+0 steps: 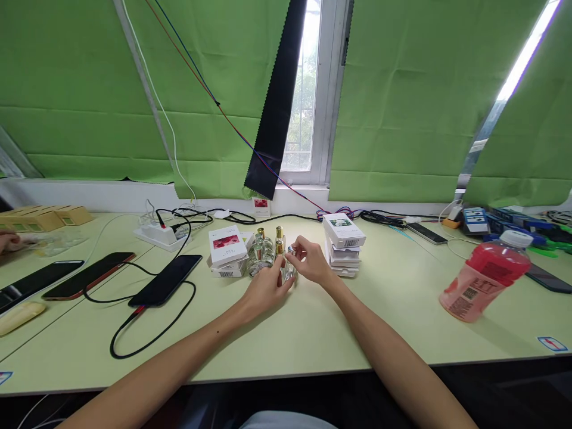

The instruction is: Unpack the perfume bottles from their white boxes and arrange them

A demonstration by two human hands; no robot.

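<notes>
Left hand [267,290] curled around the base of a small clear glass bottle [288,271] standing upright on the pale green counter [313,333]. Right hand [310,260] above it, fingertips [295,248] pinched on the bottle's silver cap [290,249]. Both hands closed on the one bottle, near the counter's middle, forearms converging from the near edge.

Just behind and left of the held bottle: cluster of small clear glass bottles with gold caps [267,246], upright, close together. Left of the cluster: white carton with a red printed panel [227,246], lying atop further white cartons, barcode facing forward. Right of the hands: stack of white cartons with a green printed top [344,245], slightly skewed, barcodes visible.

Further left: black smartphone [166,279] face up, black cable [147,322] looping from its near end across the counter. White power strip [161,233] behind it, several plugs and cords attached. Two more dark phones [62,277] lying side by side toward the left edge. Tan cardboard boxes [44,217] at far left rear. Another person's hand [9,241] just entering at the left border.

Far right: pink plastic drink bottle with white cap [485,281], lying tilted on its side. Dark phone [426,233] and tangle of cables along the rear edge.

Room: green fabric curtains [89,89] covering the wall above a white sill, black cloth strip [279,95] hanging diagonally, narrow white-framed window [308,89] showing daylight between panels.
</notes>
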